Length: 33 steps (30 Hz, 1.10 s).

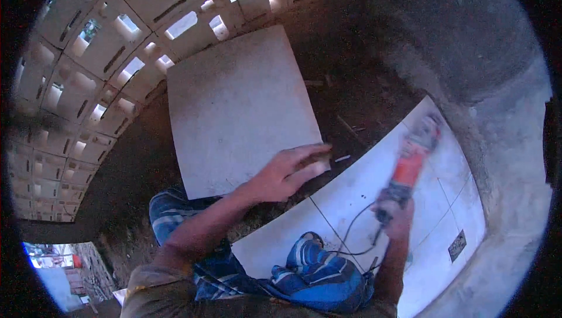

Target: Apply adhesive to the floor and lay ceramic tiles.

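An angle grinder (408, 168) with an orange-red body and black rear is gripped by my right hand (397, 215) at its back end. Its head, blurred by motion, is over the far part of the white tiled floor (427, 183); whether it touches the tiles I cannot tell. A dark cord (346, 237) loops from the grinder's rear toward my knee. My left hand (288, 174) is raised beside the near right corner of a large pale square slab (240, 107), fingers stretched out and apart, with nothing seen in them.
A pierced block wall (134, 54) curves along the far left, and a rough grey wall (515, 119) stands on the right. Dark dirt with small scraps (351, 127) separates slab and tiles. A drain grate (457, 246) is set among the tiles. My blue-clad knees are close below.
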Motion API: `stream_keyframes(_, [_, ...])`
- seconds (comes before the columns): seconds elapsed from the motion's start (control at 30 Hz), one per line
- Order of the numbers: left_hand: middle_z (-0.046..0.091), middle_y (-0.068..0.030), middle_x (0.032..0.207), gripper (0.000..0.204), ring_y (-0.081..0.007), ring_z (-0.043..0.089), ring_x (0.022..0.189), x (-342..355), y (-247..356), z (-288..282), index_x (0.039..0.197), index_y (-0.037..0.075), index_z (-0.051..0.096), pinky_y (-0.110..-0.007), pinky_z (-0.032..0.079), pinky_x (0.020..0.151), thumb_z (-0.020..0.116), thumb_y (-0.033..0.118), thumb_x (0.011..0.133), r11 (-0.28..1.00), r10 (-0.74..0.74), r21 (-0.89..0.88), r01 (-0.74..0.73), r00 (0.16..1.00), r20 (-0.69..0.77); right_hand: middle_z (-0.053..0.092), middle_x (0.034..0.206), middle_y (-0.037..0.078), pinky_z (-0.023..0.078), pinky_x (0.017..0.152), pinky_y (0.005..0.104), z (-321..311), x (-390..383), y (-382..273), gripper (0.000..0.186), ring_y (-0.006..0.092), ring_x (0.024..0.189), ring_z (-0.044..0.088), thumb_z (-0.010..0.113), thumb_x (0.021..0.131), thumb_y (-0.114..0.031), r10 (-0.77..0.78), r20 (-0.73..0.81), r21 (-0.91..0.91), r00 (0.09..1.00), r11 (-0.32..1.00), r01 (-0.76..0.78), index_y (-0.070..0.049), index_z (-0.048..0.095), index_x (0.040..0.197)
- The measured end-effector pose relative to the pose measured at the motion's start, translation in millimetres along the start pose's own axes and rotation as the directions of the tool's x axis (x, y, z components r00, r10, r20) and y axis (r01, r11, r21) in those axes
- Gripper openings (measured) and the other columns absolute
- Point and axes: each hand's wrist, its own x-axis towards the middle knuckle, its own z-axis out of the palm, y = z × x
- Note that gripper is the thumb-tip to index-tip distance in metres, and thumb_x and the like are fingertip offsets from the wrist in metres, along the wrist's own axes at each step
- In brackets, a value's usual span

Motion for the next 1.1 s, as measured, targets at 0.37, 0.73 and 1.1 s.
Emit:
stream_keyframes(0.37, [0.056, -0.0162, 0.132, 0.059, -0.0305, 0.056, 0.120, 15.2, -3.9, -35.4, 0.140, 0.003, 0.043, -0.045, 0.040, 0.107, 0.034, 0.048, 0.103, 0.449, -0.142, -0.842, -0.298, 0.907, -0.397, 0.064, 0.098, 0.007, 0.052, 0.077, 0.0324, 219.1, 38.2, -60.2, 0.066, 0.0190, 0.083, 0.064, 0.079, 0.069, -0.020, -0.309, 0.511, -0.017, 0.802, 0.930, 0.368, 0.000, 0.052, 0.126])
stream_keyframes(0.73, [0.064, -0.0168, 0.115, 0.058, -0.0290, 0.064, 0.103, 33.4, -15.6, -86.7, 0.133, 0.002, 0.048, -0.043, 0.051, 0.093, 0.038, 0.050, 0.101, 0.342, -0.163, -0.868, -0.360, 0.887, -0.433, 0.055, 0.125, 0.024, 0.044, 0.101, 0.0419, 269.3, 61.9, -86.1, 0.088, 0.0353, 0.116, 0.058, 0.075, 0.067, -0.022, -0.361, 0.503, -0.191, 0.785, 0.840, 0.509, 0.003, 0.035, 0.141])
stream_keyframes(1.1, [0.063, -0.0214, 0.119, 0.070, -0.0321, 0.059, 0.112, 75.0, -82.3, -152.3, 0.135, 0.000, 0.050, -0.042, 0.043, 0.097, 0.049, 0.057, 0.095, 0.978, 0.194, 0.187, -0.090, 0.721, -0.665, 0.063, 0.113, 0.024, 0.049, 0.093, 0.0420, 305.8, 168.7, -99.5, 0.073, 0.0358, 0.107, 0.063, 0.080, 0.067, -0.033, -0.384, 0.275, -0.525, 0.881, 0.708, 0.472, 0.005, 0.052, 0.122])
